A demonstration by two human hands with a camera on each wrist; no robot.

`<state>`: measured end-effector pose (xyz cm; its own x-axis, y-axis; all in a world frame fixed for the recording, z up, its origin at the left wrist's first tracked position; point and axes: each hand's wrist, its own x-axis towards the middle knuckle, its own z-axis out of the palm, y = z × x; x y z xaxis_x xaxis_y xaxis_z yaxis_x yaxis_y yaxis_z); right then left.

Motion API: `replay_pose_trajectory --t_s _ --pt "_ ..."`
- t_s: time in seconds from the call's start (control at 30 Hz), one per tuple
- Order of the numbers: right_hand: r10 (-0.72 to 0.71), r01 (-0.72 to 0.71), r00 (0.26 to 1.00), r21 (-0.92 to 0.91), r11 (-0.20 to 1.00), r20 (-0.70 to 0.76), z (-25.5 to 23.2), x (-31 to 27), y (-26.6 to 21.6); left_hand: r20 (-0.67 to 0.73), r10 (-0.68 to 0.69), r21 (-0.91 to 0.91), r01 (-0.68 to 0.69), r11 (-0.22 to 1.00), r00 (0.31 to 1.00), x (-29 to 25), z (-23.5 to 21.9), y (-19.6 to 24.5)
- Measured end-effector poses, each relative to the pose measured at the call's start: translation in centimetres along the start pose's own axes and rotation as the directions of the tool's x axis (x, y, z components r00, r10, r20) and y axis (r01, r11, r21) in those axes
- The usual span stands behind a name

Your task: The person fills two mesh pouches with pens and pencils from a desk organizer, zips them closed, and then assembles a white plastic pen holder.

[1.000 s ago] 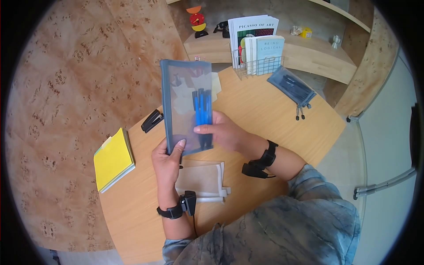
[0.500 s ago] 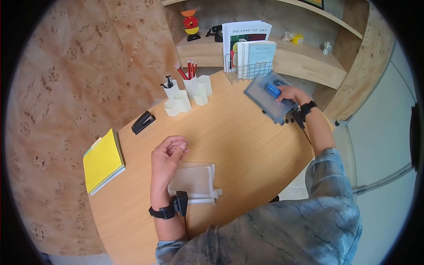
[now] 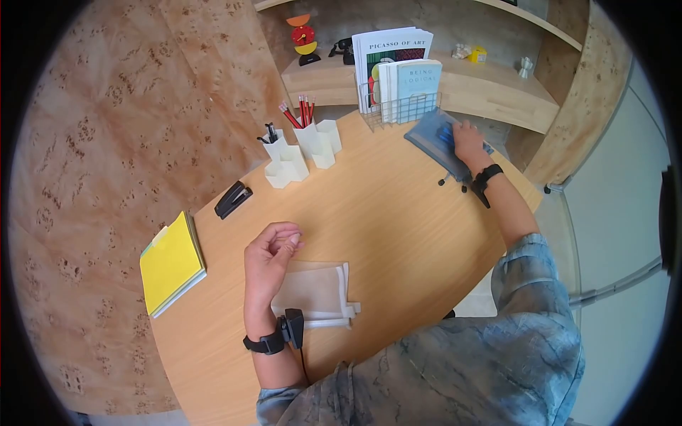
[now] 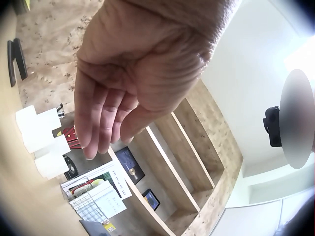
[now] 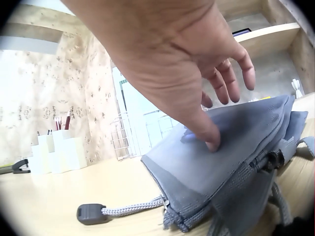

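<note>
Your right hand point(image 3: 469, 145) lay over the blue-grey pouch point(image 3: 430, 135), its thumb touching the mesh and its fingers reaching out loosely, a little apart, pinching nothing that showed. The pouch, with blue pens point(image 3: 445, 133) inside, rested near the table's far right edge, just beside the wire rack point(image 3: 376, 119), with another layer of grey fabric point(image 5: 299, 123) under it; a dark zip pull point(image 5: 91, 214) hung out onto the wood. Your left hand point(image 3: 267, 263) was empty, fingers softly bent, above the near part of the table point(image 3: 376, 220). As I judged it, setting that pouch down was as good as done, and only taking the right hand off it was left; the pale pouch point(image 3: 309, 291) lay flat beside your left wrist, untouched by your fingers, and whether it called for any work I couldn't tell. Farther out on the wood sat a black stapler point(image 3: 233, 200), a yellow folder point(image 3: 170, 263) on a stack at the left edge, and white holders point(image 3: 288, 165) with red pencils point(image 3: 305, 112) upright in one. Books point(image 3: 418, 85) stood in the rack, a wooden shelf point(image 3: 497, 96) curved behind them, and a mottled wood panel point(image 3: 128, 142) filled the left side of the room.
</note>
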<state>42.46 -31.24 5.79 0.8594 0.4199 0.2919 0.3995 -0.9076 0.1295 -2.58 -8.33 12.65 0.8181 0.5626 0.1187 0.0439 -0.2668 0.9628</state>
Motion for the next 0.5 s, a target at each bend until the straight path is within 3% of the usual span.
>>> replay_pose_trajectory --t_s 0.13,0.33,0.43,0.5 --pt "-0.015 0.014 1.0 -0.067 0.998 -0.007 -1.4 -0.8 -0.9 -0.007 0.015 0.004 -0.015 1.0 1.0 0.0 -0.1 0.3" --pt "-0.047 0.046 0.997 -0.006 0.999 -0.068 -0.6 -0.9 -1.0 -0.024 0.035 0.016 -0.034 0.999 0.999 -0.3 -0.3 0.5" --pt "-0.217 0.217 0.976 0.274 0.937 -0.029 -1.3 -1.7 -1.0 -0.027 0.036 0.033 -0.036 0.999 0.999 -0.3 -0.5 0.5" --pt "-0.29 0.245 0.954 0.369 0.897 0.073 -2.3 -3.1 -1.8 -0.024 0.038 0.037 -0.037 0.999 0.999 -0.3 -0.5 0.5"
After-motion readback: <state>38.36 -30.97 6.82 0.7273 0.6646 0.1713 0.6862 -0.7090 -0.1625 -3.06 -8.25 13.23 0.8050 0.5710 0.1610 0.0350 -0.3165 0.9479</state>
